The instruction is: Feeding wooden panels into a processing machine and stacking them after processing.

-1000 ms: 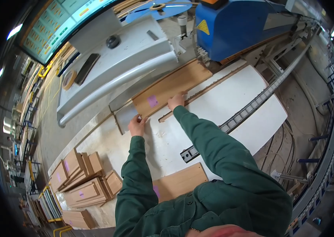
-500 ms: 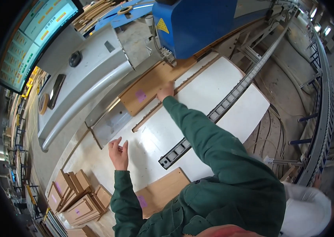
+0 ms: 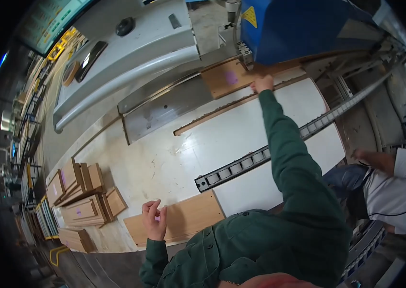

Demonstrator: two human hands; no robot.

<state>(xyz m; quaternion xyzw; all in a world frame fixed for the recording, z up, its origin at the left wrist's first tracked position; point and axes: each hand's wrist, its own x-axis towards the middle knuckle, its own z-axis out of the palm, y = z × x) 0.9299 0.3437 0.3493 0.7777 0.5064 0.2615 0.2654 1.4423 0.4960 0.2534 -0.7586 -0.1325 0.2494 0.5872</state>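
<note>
A wooden board (image 3: pixel 222 80) with a purple mark lies along the far side of the white table, its right part running in beneath the blue machine (image 3: pixel 299 36). My right hand (image 3: pixel 262 84) is on this board's near edge, fingers curled and pressed together against it. My left hand (image 3: pixel 154 221) hovers over the left part of a second wooden board (image 3: pixel 193 213) at the table's near edge. Its fingers are loosely bent, the thumb stands apart, and nothing is in it. Part of a purple mark shows behind that hand.
Several wooden pieces (image 3: pixel 85 211) are stacked at the table's left. A roller strip (image 3: pixel 234 169) crosses the white table (image 3: pixel 155 168). Beyond stands a grey console (image 3: pixel 150 41) with a mouse (image 3: pixel 125 26), a phone (image 3: pixel 91 61) and a tape roll (image 3: pixel 71 73). At right is another person (image 3: pixel 395 192).
The far board has slid right, further beneath the blue machine, with my right hand along it. My left hand has come back over the near board. The view has shifted, showing more of the other person.
</note>
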